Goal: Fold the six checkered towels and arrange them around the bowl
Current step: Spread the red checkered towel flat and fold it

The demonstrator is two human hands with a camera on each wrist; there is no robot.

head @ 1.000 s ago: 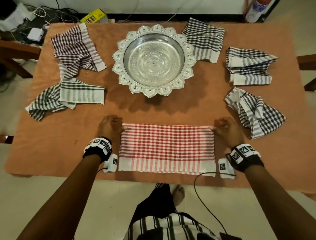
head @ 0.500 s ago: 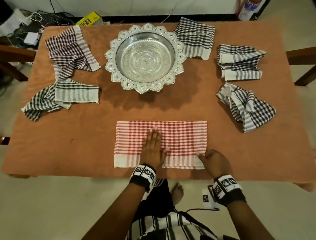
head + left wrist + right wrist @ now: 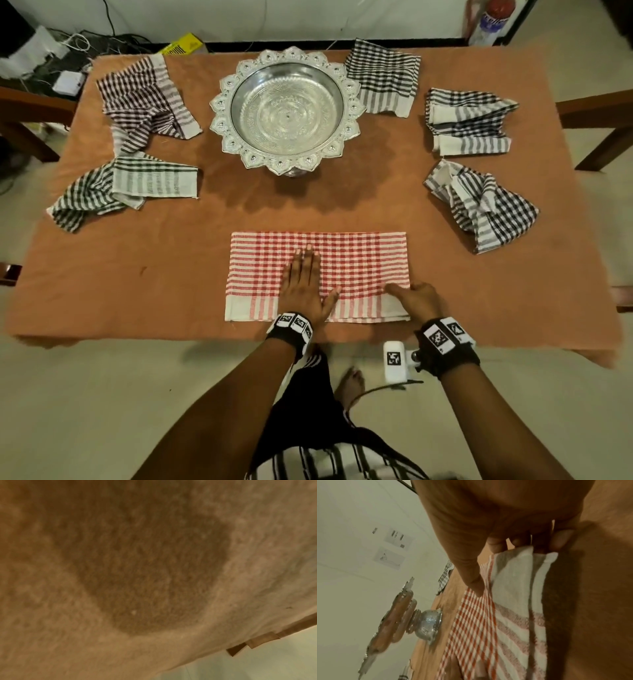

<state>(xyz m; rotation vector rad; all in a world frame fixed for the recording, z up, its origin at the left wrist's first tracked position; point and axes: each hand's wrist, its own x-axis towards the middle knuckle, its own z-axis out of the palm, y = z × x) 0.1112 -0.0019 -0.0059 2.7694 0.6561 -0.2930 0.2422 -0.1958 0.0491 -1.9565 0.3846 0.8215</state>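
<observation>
The left hand [image 3: 305, 284] lay flat, fingers straight, on the red-and-white checkered woven towel [image 3: 356, 260] at lower centre. The right hand [image 3: 416, 298] pinched that towel's white-banded lower-right corner [image 3: 527, 555]. The towel formed a smooth rectangle on the orange cloth-covered table [image 3: 171, 274], below the embossed, scallop-rimmed silver bowl [image 3: 286, 109].

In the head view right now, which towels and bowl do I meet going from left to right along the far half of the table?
Maroon checkered towel → silver bowl → black checkered towel beside the bowl → folded dark blue checkered towel.
</observation>
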